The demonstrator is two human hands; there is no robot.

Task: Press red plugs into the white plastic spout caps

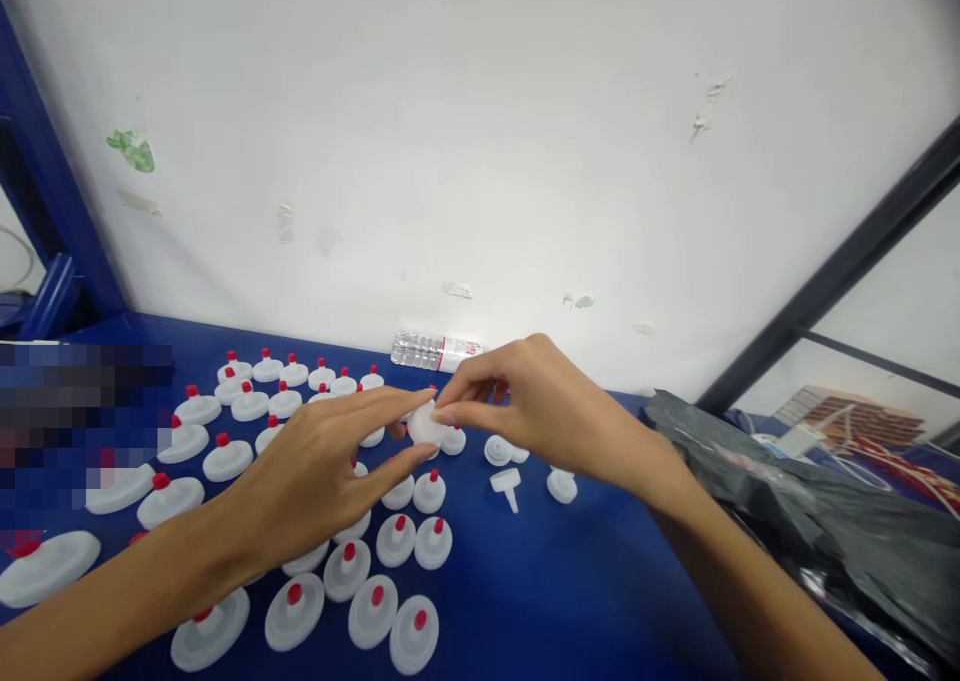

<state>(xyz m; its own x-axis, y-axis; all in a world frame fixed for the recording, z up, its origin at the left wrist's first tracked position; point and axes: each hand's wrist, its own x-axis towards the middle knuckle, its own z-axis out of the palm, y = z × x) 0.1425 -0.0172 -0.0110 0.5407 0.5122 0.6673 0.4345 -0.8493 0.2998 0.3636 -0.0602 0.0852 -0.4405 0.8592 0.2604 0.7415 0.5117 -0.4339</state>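
Note:
A white round nozzle cap [426,427] is up between my two hands over the table. My left hand [330,461] holds its rim between thumb and fingers. The thumb and forefinger of my right hand [517,396] pinch at the middle of the same cap, and what lies between those fingertips is hidden. Around and below my left hand, many white round caps with red tips [349,569] stand in loose rows. To the right, below my right hand, lie a white T-shaped piece [507,485] and white caps with no red tip showing [562,485].
A clear bottle with a red and white label [424,351] lies along the white wall [480,141]. Black plastic sheeting [810,521] covers the right side of the blue table [570,601]. A dark post slants up on the right; a blue frame stands left.

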